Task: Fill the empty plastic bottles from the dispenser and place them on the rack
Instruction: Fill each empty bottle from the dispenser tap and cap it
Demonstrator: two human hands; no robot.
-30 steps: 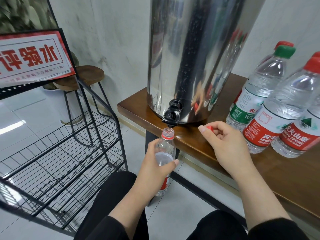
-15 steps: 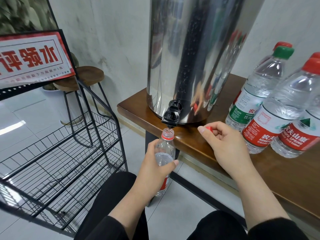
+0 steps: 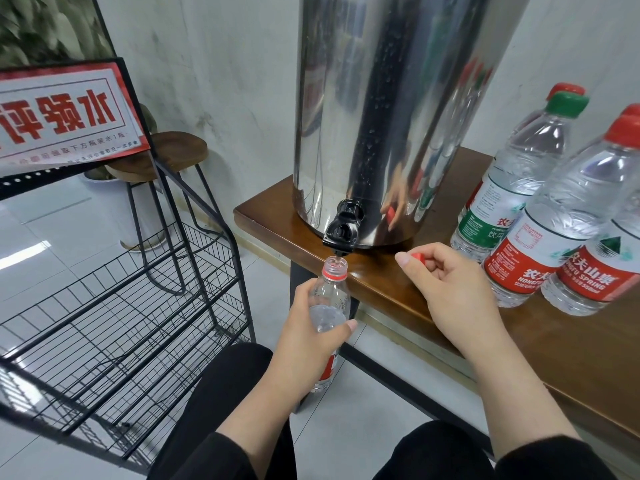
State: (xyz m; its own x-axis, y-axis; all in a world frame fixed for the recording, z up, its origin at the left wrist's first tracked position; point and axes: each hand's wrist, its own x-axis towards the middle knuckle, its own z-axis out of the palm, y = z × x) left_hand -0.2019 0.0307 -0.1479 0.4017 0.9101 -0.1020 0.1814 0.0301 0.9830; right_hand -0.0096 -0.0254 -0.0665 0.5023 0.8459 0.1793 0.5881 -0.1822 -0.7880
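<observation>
Water level in bottle (image 3: 329, 299) risen; wooden table (image 3: 571, 358), tiled floor (image 3: 363, 417).

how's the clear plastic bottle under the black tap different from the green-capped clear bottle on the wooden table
The clear plastic bottle under the black tap is uncapped and gripped by the left hand; the green-capped clear bottle is capped and stands untouched on the wooden table. Its label is green, the other's red. Both are upright.

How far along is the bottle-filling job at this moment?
Done: nothing shows on the wire rack yet. In hand: the left hand holds an uncapped bottle under the dispenser tap, partly filled; the right hand pinches its red cap. Left: capping, racking, and the capped bottles on the table.
</observation>
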